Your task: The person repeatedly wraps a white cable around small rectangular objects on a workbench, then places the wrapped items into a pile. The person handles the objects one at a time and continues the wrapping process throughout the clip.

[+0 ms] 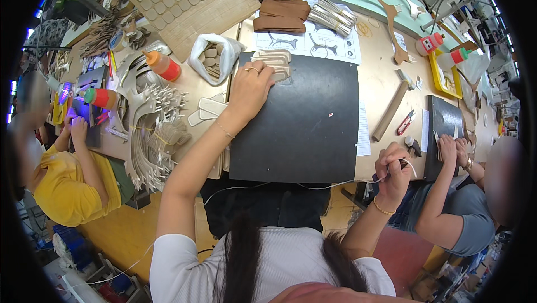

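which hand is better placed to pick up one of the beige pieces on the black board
Probably the left hand: it is up beside the beige pieces. The right hand is out past the right edge of the black board and appears to hold a white cord.

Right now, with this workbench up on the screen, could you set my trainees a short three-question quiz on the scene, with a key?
1. Multiple choice: what does the person's right hand hold?
A) a bottle
B) a thin white cord
C) a pair of snips

2. True or false: the hammer lies to the right of the black board.

3. Short answer: what is the person's left hand touching, and where?

Key:
1. B
2. True
3. Pale shaped pieces, at the upper left corner of the black board.
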A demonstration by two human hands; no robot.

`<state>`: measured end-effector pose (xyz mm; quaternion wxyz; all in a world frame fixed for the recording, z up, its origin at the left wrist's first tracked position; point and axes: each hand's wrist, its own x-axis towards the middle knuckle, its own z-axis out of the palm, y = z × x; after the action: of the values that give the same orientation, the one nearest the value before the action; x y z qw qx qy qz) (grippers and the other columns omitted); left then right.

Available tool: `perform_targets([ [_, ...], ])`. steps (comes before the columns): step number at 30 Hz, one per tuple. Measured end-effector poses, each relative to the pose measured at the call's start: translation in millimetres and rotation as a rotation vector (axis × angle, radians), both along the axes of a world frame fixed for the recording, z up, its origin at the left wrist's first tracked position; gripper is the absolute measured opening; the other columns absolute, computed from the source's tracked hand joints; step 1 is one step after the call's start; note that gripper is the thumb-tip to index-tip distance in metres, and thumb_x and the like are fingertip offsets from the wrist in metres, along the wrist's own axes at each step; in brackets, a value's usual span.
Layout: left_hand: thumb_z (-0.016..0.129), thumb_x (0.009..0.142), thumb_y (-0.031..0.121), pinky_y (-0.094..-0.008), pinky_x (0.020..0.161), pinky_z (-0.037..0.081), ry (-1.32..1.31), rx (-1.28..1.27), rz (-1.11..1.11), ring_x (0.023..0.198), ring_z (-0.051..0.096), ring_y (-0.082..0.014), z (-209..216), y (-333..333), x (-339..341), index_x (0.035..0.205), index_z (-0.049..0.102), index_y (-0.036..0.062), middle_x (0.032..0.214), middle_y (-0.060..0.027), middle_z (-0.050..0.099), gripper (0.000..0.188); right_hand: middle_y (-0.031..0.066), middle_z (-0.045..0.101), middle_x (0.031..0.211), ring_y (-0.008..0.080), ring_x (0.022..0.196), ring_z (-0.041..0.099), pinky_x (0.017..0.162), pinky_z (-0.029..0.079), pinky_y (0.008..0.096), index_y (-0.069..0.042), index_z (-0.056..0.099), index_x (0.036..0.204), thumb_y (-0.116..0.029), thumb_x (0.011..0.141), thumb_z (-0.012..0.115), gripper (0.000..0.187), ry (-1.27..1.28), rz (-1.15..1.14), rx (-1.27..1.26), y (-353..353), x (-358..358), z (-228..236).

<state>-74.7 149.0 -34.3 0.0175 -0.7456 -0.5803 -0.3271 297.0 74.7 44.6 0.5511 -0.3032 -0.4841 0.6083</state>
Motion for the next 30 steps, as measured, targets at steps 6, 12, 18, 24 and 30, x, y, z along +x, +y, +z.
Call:
perform_targets([
  [6, 0.072, 0.089, 0.011, -0.042, 0.087, 0.045, -0.145, -0.059, 0.0, 0.095, 0.063, -0.031, 29.3, -19.2, 9.1, 0.097, 0.071, 0.0073, 0.098, -0.0085, 0.068, 0.008, 0.006, 0.057, 0.078, 0.0078, 0.055, 0.048, 0.044, 0.033, 0.0203, 0.004, 0.071, 0.102, -0.016, 0.097, 0.072, 0.021, -0.063, -0.009, -0.089, 4.6, -26.8, 5.0],
  [12, 0.076, 0.088, 0.016, -0.0394, 0.086, 0.043, -0.115, -0.465, -0.24, 0.1, 0.063, -0.0265, 29.0, -76.8, 36.7, 0.098, 0.075, 0.0066, 0.104, -0.0068, 0.069, 0.014, 0.0002, 0.063, 0.075, 0.0043, 0.058, 0.052, 0.051, 0.039, 0.0192, 0.001, 0.073, 0.101, -0.016, 0.096, 0.075, 0.018, -0.478, 0.087, -0.428, 8.1, -77.7, -11.6],
  [18, 0.079, 0.085, 0.019, -0.0452, 0.094, 0.043, 0.02, -0.234, -0.184, 0.109, 0.059, -0.0313, 23.5, -135.5, 45.6, 0.12, 0.069, 0.004, 0.117, -0.0126, 0.063, 0.04, 0.0044, 0.072, 0.077, 0.0068, 0.06, 0.063, 0.058, 0.049, 0.0228, 0.003, 0.071, 0.094, -0.019, 0.098, 0.071, 0.022, -0.641, 0.205, -0.424, 21.5, -111.8, -37.1],
  [24, 0.081, 0.083, 0.025, -0.0457, 0.097, 0.044, 0.151, -0.222, -0.158, 0.121, 0.057, -0.0311, 11.3, -153.2, 49.9, 0.128, 0.065, -0.0023, 0.134, -0.016, 0.061, 0.055, 0.0079, 0.075, 0.078, 0.0108, 0.062, 0.07, 0.06, 0.053, 0.0241, 0.005, 0.07, 0.092, -0.018, 0.098, 0.068, 0.024, -0.763, 0.351, -0.486, 26.0, -132.8, -38.2],
  [30, 0.08, 0.083, 0.03, -0.0469, 0.097, 0.044, 0.204, -0.214, -0.163, 0.121, 0.057, -0.0314, 12.5, -152.5, 49.3, 0.124, 0.067, -0.002, 0.134, -0.0167, 0.061, 0.054, 0.0092, 0.074, 0.073, 0.0125, 0.059, 0.071, 0.058, 0.054, 0.0256, 0.006, 0.07, 0.089, -0.018, 0.097, 0.068, 0.025, -0.861, 0.37, -0.447, 33.0, -146.4, -34.7],
])
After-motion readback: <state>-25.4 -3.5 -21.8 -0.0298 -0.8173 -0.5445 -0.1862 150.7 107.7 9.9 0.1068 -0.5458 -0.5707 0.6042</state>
